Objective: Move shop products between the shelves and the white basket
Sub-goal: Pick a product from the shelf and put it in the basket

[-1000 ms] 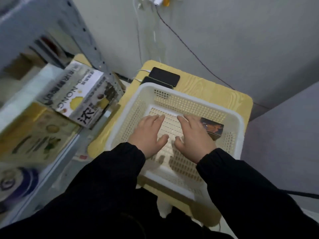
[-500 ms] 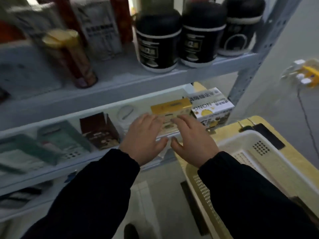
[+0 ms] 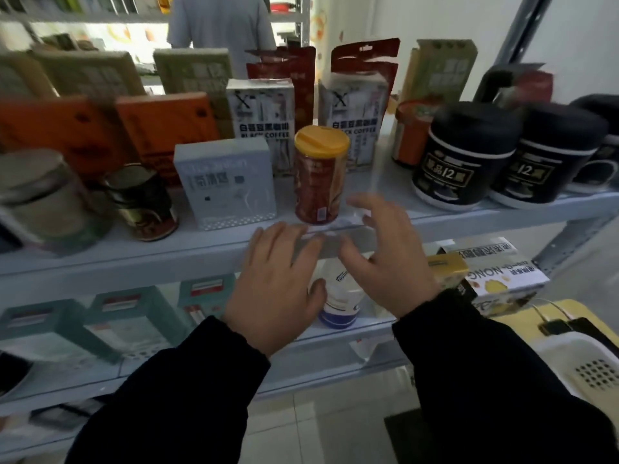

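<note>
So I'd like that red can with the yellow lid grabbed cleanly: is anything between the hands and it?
Nothing visible. The red can stands at the shelf's front edge, with the left hand and right hand open just below it. The pale blue box stands close beside the can, not in front.

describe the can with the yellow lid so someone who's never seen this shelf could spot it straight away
Find the grey shelf carrying the black tubs. At its front edge, right of a pale grey box, stands the can, just above both open hands. It alone is a tall dark red cylinder with a yellow plastic lid.
</note>
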